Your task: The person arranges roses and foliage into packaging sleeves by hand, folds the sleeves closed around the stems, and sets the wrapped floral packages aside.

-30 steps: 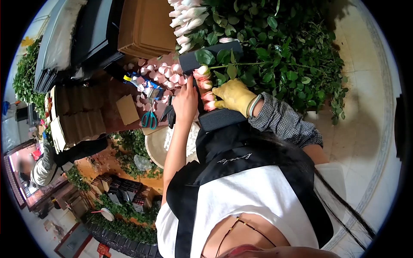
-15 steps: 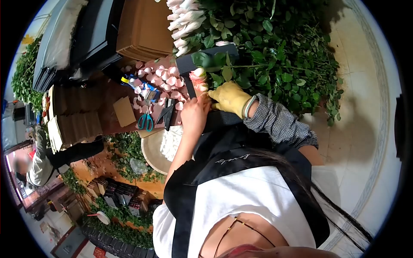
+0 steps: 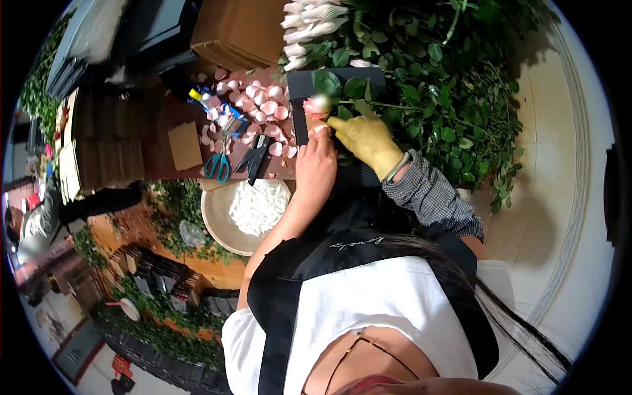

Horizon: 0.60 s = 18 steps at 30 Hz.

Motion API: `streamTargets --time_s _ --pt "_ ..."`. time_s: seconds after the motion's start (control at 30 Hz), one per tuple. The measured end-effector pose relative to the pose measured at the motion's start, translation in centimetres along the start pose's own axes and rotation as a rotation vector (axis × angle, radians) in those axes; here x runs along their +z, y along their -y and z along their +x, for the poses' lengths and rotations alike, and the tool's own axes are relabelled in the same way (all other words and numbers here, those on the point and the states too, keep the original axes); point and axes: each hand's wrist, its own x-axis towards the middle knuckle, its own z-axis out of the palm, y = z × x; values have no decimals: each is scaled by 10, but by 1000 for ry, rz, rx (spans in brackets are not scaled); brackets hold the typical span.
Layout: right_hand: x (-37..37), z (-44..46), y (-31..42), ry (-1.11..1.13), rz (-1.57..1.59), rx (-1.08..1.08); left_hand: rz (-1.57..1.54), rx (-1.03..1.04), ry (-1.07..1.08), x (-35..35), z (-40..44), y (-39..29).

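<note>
My bare left hand (image 3: 316, 161) is closed at the fingertips around a pink rose (image 3: 318, 128). A second pink rose (image 3: 315, 107) lies just above it, against a black corrugated sheet (image 3: 299, 87). Close to the right of the held rose is my right hand (image 3: 363, 140) in a yellow glove, fingers curled and one fingertip near the bloom. What the glove grips, if anything, is hidden. A leafy stem (image 3: 408, 106) runs off to the right above the glove.
Loose petals (image 3: 260, 102), teal-handled scissors (image 3: 216, 167) and a black tool (image 3: 255, 158) lie left on the table. A bowl (image 3: 217, 227) of white pieces stands below. Rose foliage (image 3: 454, 112) is heaped right; cardboard (image 3: 237, 33) and wrapped white bundles (image 3: 309, 26) are at the back.
My gloved hand has drawn slightly right, away from my left fingertips. My left hand stays at the rose. The whole view has shifted a little.
</note>
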Motion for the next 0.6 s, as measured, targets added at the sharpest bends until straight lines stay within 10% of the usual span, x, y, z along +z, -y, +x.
streamTargets --time_s 0.1,0.3,0.6 --pt "-11 6 2 -80 104 233 142 -12 36 1 -1 -16" --pt "3 20 -23 45 152 -78 116 -61 121 -2 0 -20" --pt "2 17 -10 135 220 122 -608 -382 -320 -18 -23 35"
